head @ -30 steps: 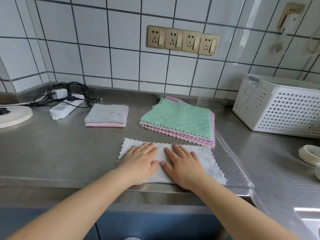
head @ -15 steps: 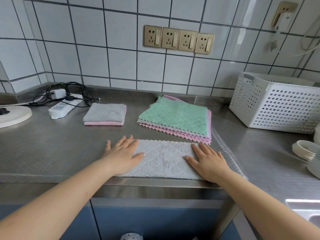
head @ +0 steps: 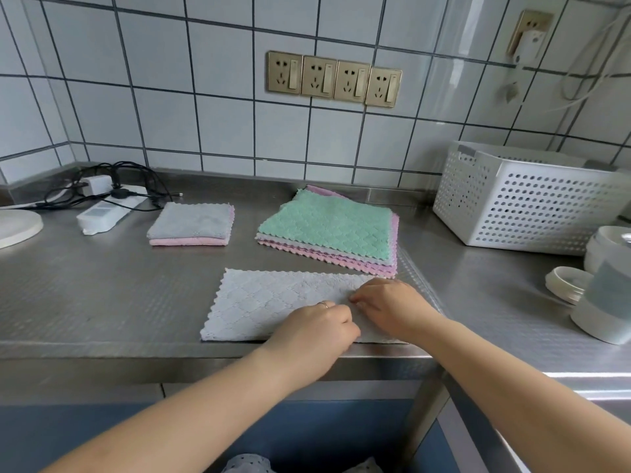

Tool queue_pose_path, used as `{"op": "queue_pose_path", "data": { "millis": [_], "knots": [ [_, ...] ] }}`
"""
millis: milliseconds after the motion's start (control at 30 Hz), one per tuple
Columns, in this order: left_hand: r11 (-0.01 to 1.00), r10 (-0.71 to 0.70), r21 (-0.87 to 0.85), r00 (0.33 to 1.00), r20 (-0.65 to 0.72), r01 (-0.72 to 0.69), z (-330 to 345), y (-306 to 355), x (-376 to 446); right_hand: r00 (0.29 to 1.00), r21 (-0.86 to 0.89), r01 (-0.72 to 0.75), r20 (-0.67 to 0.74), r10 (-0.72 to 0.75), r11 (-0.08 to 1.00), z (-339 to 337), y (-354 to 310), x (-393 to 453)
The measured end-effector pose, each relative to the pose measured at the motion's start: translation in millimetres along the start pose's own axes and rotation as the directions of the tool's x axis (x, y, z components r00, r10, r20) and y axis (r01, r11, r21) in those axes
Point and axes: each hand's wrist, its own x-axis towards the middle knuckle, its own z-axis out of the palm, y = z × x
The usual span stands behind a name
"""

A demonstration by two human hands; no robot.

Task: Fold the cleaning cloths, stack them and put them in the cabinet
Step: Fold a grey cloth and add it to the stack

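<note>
Both hands have come together at the right end of the grey cloth (head: 273, 302), where half a second ago they lay flat and spread at its two ends, smoothing it. The left hand (head: 316, 327) now curls its fingers at the cloth's near edge, and the right hand (head: 389, 307) curls just beside it, fingertips pinching the fabric; how much cloth each pinch holds cannot be told from this angle. The cloth is already a long half-fold, lying flat on the steel counter (head: 85, 302) and stretching away to the left of the grip. This shift suggests smoothing is done and the second fold is about to start, probably carrying the gripped right end over to the left. Just beyond the grip lies the unfolded pile (head: 327, 230), green on top, nearly touching the grey cloth's far edge. Further left and back sits the folded stack (head: 191, 225), grey over pink, where this cloth likely goes next.
</note>
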Motion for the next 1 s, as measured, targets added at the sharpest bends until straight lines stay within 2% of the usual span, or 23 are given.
{"op": "queue_pose_path", "data": {
  "millis": [200, 300, 400, 500, 667, 733, 833, 933, 1000],
  "knots": [
    [0.996, 0.040, 0.081, 0.999, -0.022, -0.038, 1, -4, -7, 1.000, -0.082, -0.014, -0.001, 0.014, 0.997, -5, -3, 0],
    [0.999, 0.031, -0.033, 0.995, -0.094, -0.034, -6, -13, -26, 1.000, -0.138, 0.030, 0.013, -0.028, 0.990, -11, -8, -2],
    [0.992, -0.014, -0.130, 0.995, -0.098, 0.001, -16, -24, -54, 0.993, -0.076, 0.090, 0.079, -0.084, 0.993, -13, -23, -10],
    [0.971, -0.117, -0.215, 0.991, -0.066, 0.101, -24, -42, -85, 0.971, -0.005, 0.179, 0.158, -0.176, 0.984, -14, -43, -17],
    [0.936, -0.194, -0.296, 0.981, 0.011, 0.189, -35, -75, -126, 0.925, 0.138, 0.346, 0.119, -0.362, 0.928, -20, -59, -17],
    [0.931, -0.214, -0.299, 0.977, 0.013, 0.208, -39, -82, -135, 0.901, 0.113, 0.413, 0.097, -0.424, 0.904, -17, -58, -10],
    [0.951, -0.186, -0.242, 0.981, 0.054, 0.193, -40, -86, -145, 0.889, 0.058, 0.450, 0.064, -0.453, 0.891, -12, -50, -8],
    [0.989, -0.128, -0.059, 0.983, 0.133, 0.136, -33, -88, -148, 0.888, 0.072, 0.449, 0.072, -0.454, 0.891, -9, -41, -14],
    [0.996, -0.087, 0.022, 0.988, 0.125, 0.085, -27, -90, -143, 0.863, 0.033, 0.494, 0.097, -0.495, 0.869, -5, -35, -20]
  ]
}}
